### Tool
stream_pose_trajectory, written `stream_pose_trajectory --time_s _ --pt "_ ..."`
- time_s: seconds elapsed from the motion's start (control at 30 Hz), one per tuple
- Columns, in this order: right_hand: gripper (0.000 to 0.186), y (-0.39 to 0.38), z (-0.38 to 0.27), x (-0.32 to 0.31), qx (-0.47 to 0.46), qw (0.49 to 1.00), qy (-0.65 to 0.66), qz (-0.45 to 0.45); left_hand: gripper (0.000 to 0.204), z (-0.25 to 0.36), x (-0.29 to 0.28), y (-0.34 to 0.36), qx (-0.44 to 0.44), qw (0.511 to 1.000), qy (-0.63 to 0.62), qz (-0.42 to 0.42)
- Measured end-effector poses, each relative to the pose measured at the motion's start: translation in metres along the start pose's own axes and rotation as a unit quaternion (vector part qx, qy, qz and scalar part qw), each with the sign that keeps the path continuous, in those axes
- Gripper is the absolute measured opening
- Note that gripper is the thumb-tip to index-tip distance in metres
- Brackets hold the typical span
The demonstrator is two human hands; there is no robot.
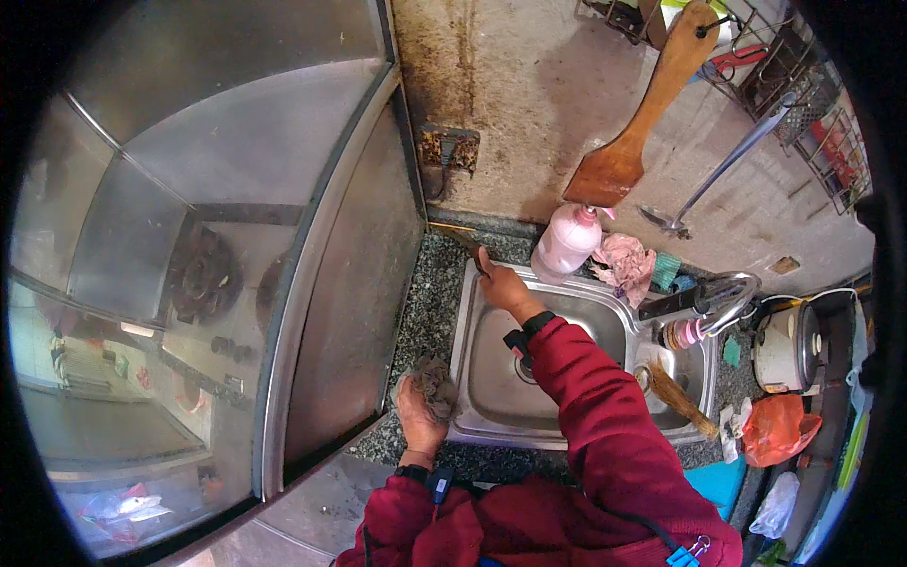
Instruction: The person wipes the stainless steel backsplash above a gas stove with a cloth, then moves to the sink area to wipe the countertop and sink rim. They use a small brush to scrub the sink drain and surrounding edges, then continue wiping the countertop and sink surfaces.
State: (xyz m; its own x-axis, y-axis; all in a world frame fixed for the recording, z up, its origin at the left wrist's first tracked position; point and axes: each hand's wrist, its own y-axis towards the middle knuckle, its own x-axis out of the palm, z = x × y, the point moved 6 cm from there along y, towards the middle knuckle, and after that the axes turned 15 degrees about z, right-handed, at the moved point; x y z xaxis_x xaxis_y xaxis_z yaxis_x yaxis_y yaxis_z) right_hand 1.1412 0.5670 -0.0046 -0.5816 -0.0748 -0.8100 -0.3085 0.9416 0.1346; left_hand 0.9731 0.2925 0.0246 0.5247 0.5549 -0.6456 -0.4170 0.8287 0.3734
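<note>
The grey-brown cloth (pixel 436 387) is on the person's left of the sink (pixel 493 378), bunched up over the speckled granite counter (pixel 427 293) just beside the sink's near-left rim. The left hand (pixel 419 421) has its grip closed round it, fingers bent over the fabric. The right hand (pixel 507 289) reaches over the sink to its far-left corner; its grip is closed round a dark, slim tool (pixel 470 248), whose exact kind I cannot tell. Beyond the sink stand a pink pump bottle (pixel 567 244) and, to its right, a crumpled pink rag (pixel 625 265).

The step in hand looks like cleaning the strip of counter left of the sink, so both hands would share a narrow lane between the rim and the glazed metal partition (pixel 345 283). To do it well, fold the cloth into a flat pad rather than a wad, press evenly, and draw the dirt in strokes toward the sink, lifting slightly at its raised rim. The tool seems better suited to the tight corner behind the sink; a low angle and short, light pulls should loosen grime there. The right wrist should stay clear of the pump bottle, which a wide sweep could knock.
</note>
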Motion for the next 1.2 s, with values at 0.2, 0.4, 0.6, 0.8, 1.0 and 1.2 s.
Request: stream_pose_trajectory --time_s 0.2,0.4,0.6,0.8,1.0,1.2 --pt "0.074 0.01 0.013 -0.002 -0.033 0.999 0.035 -0.018 0.083 -0.002 0.001 0.001 -0.003 1.0 -0.004 -0.005" --pt "0.056 0.024 0.013 -0.001 0.026 0.995 0.088 -0.045 0.084 -0.006 0.003 -0.004 -0.003 1.0 0.019 -0.003" --pt "0.045 0.024 0.0 0.002 0.149 0.961 0.224 -0.065 0.084 -0.006 0.004 -0.003 -0.011 1.0 0.019 -0.007" --pt "0.045 0.023 -0.009 0.01 0.253 0.903 0.321 -0.131 0.085 0.0 0.003 -0.001 0.023 0.999 0.024 -0.018" --pt "0.038 0.024 -0.009 0.015 0.271 0.849 0.429 -0.147 0.079 -0.006 0.006 -0.006 0.047 0.998 0.043 -0.017" --pt "0.046 0.034 -0.005 -0.002 0.337 0.853 0.351 -0.188 0.071 -0.006 0.007 -0.01 0.062 0.996 0.06 -0.027"
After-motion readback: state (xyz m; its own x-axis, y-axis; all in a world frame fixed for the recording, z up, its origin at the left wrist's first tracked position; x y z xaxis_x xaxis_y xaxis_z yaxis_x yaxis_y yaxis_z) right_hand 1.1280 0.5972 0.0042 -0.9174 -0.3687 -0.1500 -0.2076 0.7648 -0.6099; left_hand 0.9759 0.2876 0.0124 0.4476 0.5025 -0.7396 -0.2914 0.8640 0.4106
